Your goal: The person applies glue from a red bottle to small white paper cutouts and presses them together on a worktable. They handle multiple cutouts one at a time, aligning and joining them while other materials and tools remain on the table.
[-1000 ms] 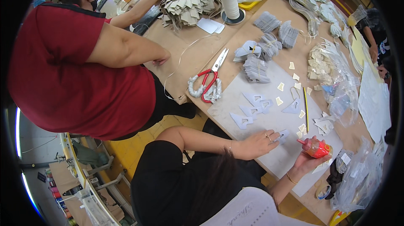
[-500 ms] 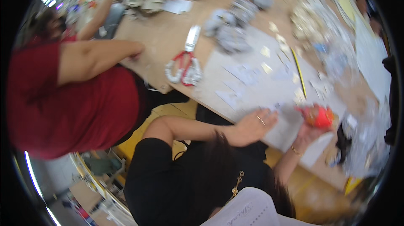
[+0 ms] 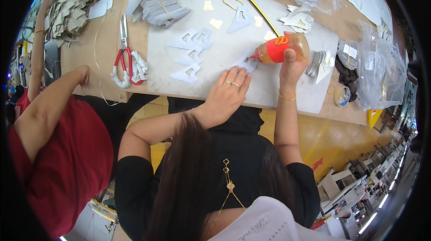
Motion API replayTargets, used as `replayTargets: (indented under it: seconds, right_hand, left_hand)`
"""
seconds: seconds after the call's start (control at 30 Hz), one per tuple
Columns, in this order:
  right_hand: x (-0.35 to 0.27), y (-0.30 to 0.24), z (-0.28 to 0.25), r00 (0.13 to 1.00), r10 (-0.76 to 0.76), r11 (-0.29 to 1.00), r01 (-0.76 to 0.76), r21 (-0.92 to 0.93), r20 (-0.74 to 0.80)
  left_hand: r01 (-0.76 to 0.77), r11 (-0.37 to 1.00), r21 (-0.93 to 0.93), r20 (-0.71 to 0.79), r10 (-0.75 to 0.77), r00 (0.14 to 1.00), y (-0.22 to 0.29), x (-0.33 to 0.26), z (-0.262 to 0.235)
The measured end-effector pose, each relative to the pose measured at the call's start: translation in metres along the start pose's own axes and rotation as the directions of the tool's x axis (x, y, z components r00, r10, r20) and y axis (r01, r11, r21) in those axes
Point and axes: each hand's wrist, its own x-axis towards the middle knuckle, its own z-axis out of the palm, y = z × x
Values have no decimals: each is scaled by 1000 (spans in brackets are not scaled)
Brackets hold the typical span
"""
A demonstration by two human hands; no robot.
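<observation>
While the small pale grey die-cut cardboard piece (image 3: 248, 62), judged light and bendable, is pinned flat by the left hand's (image 3: 226, 93) extended fingers, the orange-capped clear plastic glue bottle (image 3: 283, 48), likely squeezable, is gripped around its body by the closed right hand (image 3: 291, 65).

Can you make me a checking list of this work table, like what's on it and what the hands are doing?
Surface: wooden table under a white mat.
Job's things: glue bottle, nozzle at a small white cut-out piece.
Clutter: scissors, white cut-out shapes, bundled grey pieces, plastic bags, tape roll.
Hands: right hand grips bottle; left hand flat beside the piece.
Cables: nothing seen.
Surroundings: a person in red alongside.
</observation>
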Motion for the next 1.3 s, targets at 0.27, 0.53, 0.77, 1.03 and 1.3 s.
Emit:
replayTargets:
  seconds: [0.27,0.53,0.77,1.03,1.3]
  right_hand:
    - [0,9,3,998,-6,999,9,-38,57]
    - [-6,7,11,993,-20,999,25,-38,120]
    - [-4,13,10,964,266,895,-243,374,-9]
    - [20,6,-4,997,31,996,-37,76,77]
    - [26,-15,21,934,-120,968,185,-169,335]
  left_hand:
    - [1,992,129,38,-6,999,-1,-2,6]
    - [2,985,175,31,-8,999,0,-4,10]
    - [0,987,158,7,-1,1000,1,-4,11]
    - [-20,992,122,9,19,1000,2,-4,6]
    - [-18,988,151,-10,20,1000,3,-4,8]
